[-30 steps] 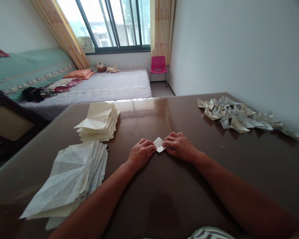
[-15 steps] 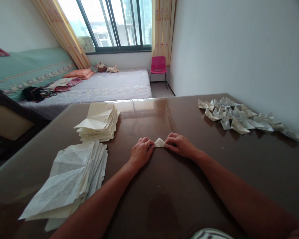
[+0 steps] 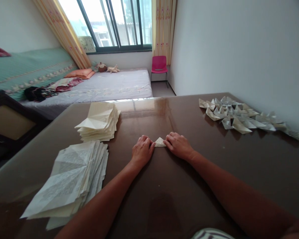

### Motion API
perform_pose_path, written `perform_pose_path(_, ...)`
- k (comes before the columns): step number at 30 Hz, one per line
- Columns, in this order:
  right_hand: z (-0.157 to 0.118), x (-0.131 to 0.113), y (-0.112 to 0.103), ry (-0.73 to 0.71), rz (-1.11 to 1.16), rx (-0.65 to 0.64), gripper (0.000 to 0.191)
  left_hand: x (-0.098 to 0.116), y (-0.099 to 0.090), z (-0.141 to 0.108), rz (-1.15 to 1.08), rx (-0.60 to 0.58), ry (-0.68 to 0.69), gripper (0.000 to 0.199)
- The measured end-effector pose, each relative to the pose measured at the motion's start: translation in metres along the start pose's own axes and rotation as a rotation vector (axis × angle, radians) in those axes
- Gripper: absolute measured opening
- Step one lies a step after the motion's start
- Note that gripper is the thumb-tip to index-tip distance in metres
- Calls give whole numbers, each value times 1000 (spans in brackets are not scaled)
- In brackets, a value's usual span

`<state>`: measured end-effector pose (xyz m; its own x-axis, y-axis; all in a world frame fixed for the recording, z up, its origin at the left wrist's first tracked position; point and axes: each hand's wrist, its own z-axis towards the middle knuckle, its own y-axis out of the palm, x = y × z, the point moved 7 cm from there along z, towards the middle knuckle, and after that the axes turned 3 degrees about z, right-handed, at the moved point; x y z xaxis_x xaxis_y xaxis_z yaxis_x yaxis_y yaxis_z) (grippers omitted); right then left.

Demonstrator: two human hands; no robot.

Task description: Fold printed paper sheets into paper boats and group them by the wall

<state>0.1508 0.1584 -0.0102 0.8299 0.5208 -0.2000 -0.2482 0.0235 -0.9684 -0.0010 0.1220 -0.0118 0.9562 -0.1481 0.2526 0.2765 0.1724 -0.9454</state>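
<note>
A small folded paper [image 3: 160, 142], triangular with its peak pointing away from me, lies on the brown table between my hands. My left hand [image 3: 142, 149] grips its left corner, thumb and fingers pressed together. At the right corner my right hand [image 3: 178, 144] does the same, with its fingers curled over the paper's edge. The fingertips hide both outer ends of the paper.
Left of my arms lie a stack of printed creased sheets [image 3: 64, 179] and, behind it, a stack of cream sheets [image 3: 98, 121]. Many folded paper boats [image 3: 235, 114] crowd the table's [image 3: 201, 205] right rear side by the wall. A bed [image 3: 114, 84] and a pink chair [image 3: 159, 64] stand beyond.
My right hand has shifted slightly left and its fingers have come down closer on the paper. My left hand has settled flatter at its corner.
</note>
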Motion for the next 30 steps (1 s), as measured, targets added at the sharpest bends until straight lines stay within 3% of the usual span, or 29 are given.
perform_pose_path(9,1,0,-3,37,-37,-5,34,4,-1,-1,86,44,-12,20)
perform_pose_path(15,2,2,-3,27,-15,18,35,26,-1,-10,26,4,342,34)
perform_pose_path(17,1,3,-3,25,2,34,34,29,2,-12,24,-34,402,36)
perform_pose_path(30,-3,23,-2,-11,176,51,30,31,0,-16,126,-107,356,39)
